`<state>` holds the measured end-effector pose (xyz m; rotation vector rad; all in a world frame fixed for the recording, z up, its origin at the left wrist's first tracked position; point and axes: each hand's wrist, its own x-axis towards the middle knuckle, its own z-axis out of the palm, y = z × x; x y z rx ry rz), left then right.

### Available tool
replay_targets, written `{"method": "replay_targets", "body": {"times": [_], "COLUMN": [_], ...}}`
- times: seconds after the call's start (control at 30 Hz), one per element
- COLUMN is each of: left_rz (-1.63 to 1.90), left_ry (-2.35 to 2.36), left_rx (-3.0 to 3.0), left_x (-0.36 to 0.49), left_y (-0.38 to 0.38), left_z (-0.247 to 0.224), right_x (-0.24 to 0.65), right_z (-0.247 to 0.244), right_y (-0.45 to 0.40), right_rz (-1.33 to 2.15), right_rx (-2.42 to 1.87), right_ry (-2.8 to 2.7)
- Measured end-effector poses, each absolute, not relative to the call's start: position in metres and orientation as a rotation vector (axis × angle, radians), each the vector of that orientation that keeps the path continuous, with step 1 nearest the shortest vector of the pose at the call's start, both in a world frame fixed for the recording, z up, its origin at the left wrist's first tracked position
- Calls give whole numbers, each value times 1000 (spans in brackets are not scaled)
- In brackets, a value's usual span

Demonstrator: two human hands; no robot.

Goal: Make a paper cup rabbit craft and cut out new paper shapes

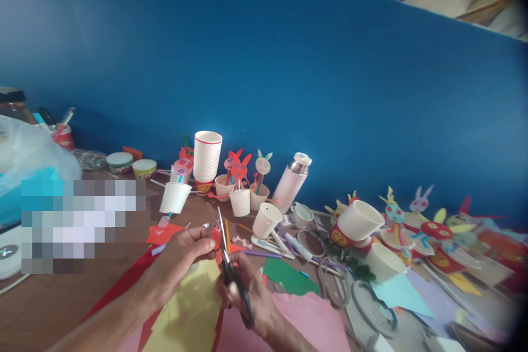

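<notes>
Over the middle of the table, my left hand (187, 256) pinches a small piece of red paper (216, 237) between thumb and fingers. My right hand (249, 289) is wrapped round the black handles of a pair of scissors (225, 247). Their blades point up, right beside the red paper; whether they touch it I cannot tell. Below my hands lie a yellow paper sheet (187, 300), a pink sheet (307, 316) and red paper (124, 283). A green paper piece (289, 276) lies to the right of my right hand.
Behind my hands stand a stack of paper cups (207, 155), several cups with paper animal faces (240, 198) and a tilted white flask (291, 182). More decorated cups (398, 236) crowd the right side. A plastic bag (33, 148) sits at left. A blue wall (264, 55) closes off the back.
</notes>
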<state>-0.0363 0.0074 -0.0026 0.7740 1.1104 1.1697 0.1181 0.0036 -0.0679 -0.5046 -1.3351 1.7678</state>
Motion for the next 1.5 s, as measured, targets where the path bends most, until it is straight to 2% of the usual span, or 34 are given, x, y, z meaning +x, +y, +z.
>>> {"method": "replay_targets", "body": {"times": [0.3, 0.77, 1.5], "left_rz": [1156, 1015, 965], "left_ry": [1120, 1132, 1143], "left_rx": [838, 982, 1077], "left_x": [-40, -50, -55], "left_y": [7, 12, 14], "left_z": [-2, 5, 4], "right_x": [121, 133, 134], "right_z": [-68, -54, -62], "right_y": [4, 11, 11], "right_rz": [1737, 1886, 1938], "right_rx": [-601, -627, -652], "right_ry": [-1381, -1449, -1353]}}
